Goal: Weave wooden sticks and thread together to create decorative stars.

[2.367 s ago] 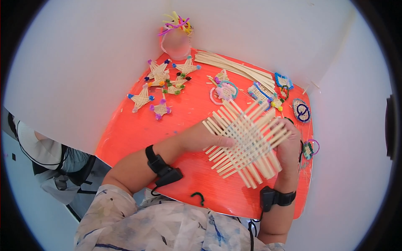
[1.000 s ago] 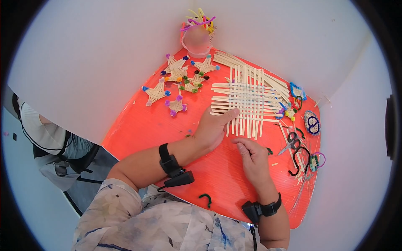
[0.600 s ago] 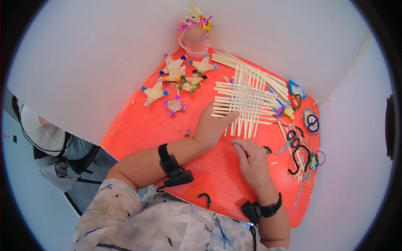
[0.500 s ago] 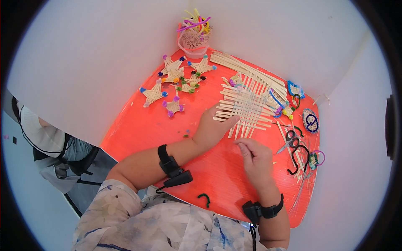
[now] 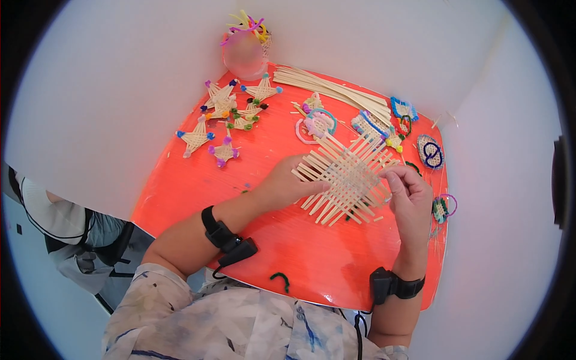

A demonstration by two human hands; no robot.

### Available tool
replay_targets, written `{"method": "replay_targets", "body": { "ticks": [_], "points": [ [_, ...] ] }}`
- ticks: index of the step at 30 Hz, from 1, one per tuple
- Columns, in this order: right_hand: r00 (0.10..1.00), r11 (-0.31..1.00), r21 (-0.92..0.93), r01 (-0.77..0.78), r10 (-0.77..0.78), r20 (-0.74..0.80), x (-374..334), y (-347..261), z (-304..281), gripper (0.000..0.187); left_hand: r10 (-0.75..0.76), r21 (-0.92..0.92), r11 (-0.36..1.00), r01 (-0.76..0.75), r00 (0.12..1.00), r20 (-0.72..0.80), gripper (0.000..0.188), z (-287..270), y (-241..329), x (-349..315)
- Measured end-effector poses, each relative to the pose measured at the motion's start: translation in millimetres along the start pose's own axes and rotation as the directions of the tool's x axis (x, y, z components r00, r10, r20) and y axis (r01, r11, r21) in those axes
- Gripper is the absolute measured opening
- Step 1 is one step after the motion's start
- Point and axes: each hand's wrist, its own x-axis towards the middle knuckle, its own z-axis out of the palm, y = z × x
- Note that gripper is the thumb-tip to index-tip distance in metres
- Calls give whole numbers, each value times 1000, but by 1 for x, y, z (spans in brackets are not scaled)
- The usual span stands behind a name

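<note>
Between my hands is a square woven mat [image 5: 354,174] of flat pale bamboo strips, turned cornerwise, with loose strip ends sticking out on all sides. My left hand [image 5: 300,183] grips its left side, the thumb on top and the fingers hidden beneath. At the right edge my right hand [image 5: 408,189] is closed, thumb and forefinger pinching at the strip ends. Behind the mat lies a pink and teal pipe-cleaner piece [image 5: 317,124], next to a small woven piece with a blue band [image 5: 369,125].
Several woven stars [image 5: 195,137] with coloured tips lie at the left. A bundle of loose strips [image 5: 336,90] is at the back, beside a cup of pipe cleaners [image 5: 246,54]. A woven oval [image 5: 429,151] sits near the right edge; a green pipe-cleaner bit [image 5: 280,280] lies in front.
The mat has been turned to a diagonal. My right hand has moved up and right to its edge, now covering the scissors area. My left hand still grips the mat.
</note>
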Motion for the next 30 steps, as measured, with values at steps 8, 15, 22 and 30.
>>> {"method": "replay_targets", "body": {
  "ticks": [8, 15, 22, 30],
  "points": [
    [934, 896, -371, 244, -321, -160, 3, 5, -9, 7, -74, 34, 997, 70, 989, 131, 38, -1, 4, -1],
    [929, 895, -379, 234, -320, -184, 3, -1, -12, 7, -66, 42, 997, 58, 974, 215, 39, -5, -3, -1],
    [982, 980, -165, 108, -131, -134, 6, 5, -21, 7, -106, 72, 994, 87, 939, 327, 38, -9, 1, -4],
    [998, 960, 275, -56, 51, 27, 9, 47, -5, 11, 19, -408, 905, 122, 946, 325, 52, 4, -1, -2]
  ]
}}
